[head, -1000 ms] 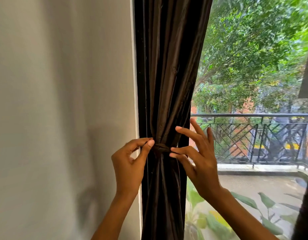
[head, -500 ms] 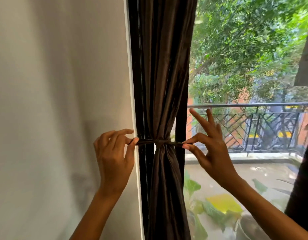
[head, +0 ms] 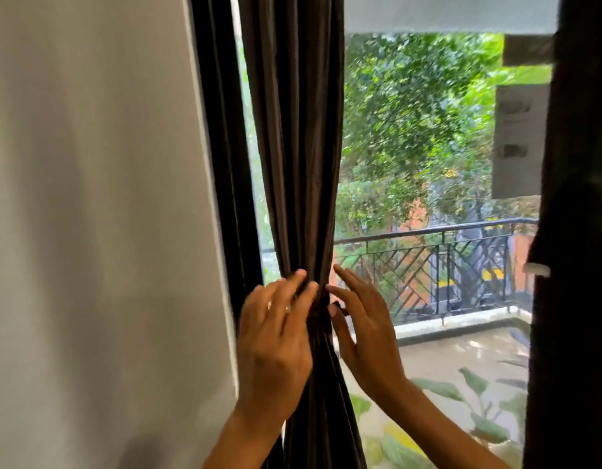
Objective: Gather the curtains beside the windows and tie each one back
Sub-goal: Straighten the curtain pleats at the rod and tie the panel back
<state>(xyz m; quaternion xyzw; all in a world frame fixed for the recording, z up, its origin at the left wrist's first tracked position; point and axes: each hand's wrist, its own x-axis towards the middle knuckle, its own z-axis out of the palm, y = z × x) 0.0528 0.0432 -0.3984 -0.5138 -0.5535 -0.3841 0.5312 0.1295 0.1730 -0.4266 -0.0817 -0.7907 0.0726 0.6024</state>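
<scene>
Items counted in view: one gathered dark curtain [head: 292, 164], cinched at a single waist; one tie [head: 321, 308] around it, partly hidden. Two hands: one left hand [head: 275, 340], one right hand [head: 363, 333]. One window frame [head: 221, 164]. One balcony railing [head: 445, 265]. One white wall [head: 89, 231].
</scene>
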